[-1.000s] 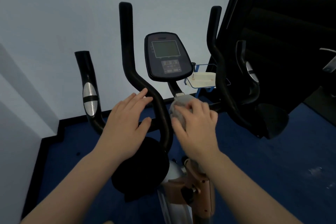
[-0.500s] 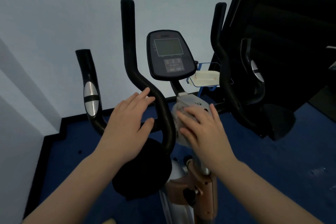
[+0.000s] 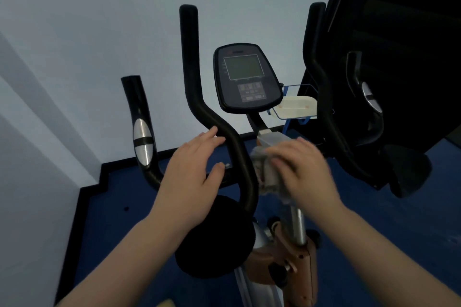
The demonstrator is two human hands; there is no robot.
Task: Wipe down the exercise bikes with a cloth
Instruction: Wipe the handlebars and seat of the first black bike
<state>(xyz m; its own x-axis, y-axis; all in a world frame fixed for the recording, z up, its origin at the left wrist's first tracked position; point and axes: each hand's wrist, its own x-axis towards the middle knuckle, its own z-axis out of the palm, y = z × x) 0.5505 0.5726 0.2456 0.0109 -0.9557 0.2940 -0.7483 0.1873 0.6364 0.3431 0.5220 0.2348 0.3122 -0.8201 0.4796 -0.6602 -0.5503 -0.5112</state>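
Open gap between left inner handlebar [image 3: 199, 97] and console [image 3: 245, 77]. Right of console, blocked by white tray [image 3: 296, 106] and right inner handlebar [image 3: 321, 97]. Below, crowded by steel post [image 3: 298, 224] and black knob [image 3: 277, 273].

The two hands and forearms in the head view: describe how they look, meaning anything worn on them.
Both the left hand and the right hand are bare: no gloves, rings, watch or bands show. Both forearms are uncovered up to the frame's edge, with no sleeve in view. The right hand is smeared by motion blur, so fine detail there cannot be told.
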